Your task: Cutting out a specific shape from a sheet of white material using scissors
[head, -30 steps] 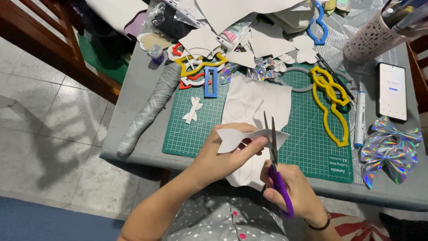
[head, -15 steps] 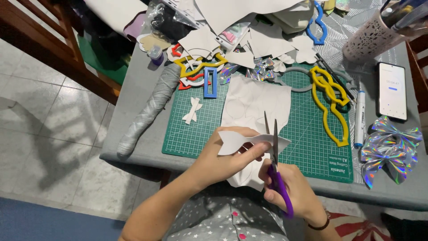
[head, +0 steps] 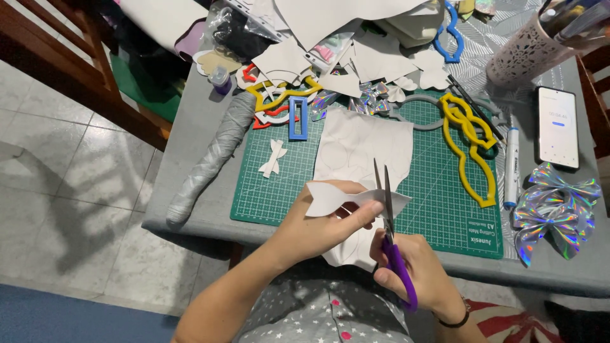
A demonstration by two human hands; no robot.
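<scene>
My left hand (head: 318, 225) pinches a white bow-shaped paper piece (head: 330, 198) over the front edge of the green cutting mat (head: 267, 190). My right hand (head: 413, 267) grips purple-handled scissors (head: 389, 219), whose blades point upward and are slightly apart across the narrow middle of the paper piece. A larger white sheet (head: 362, 146) lies on the mat under both hands and hangs over the table edge.
Yellow templates (head: 470, 140), a blue template (head: 297, 119) and a small white bow cutout (head: 273, 157) lie on the mat. A grey roll (head: 210, 159) lies left. A pen (head: 511, 165), phone (head: 557, 127), holographic bows (head: 556, 209) and a white perforated holder (head: 527, 51) stand right. Paper scraps fill the back.
The scissor blades have closed a little on the paper piece. Both hands stay in almost the same place.
</scene>
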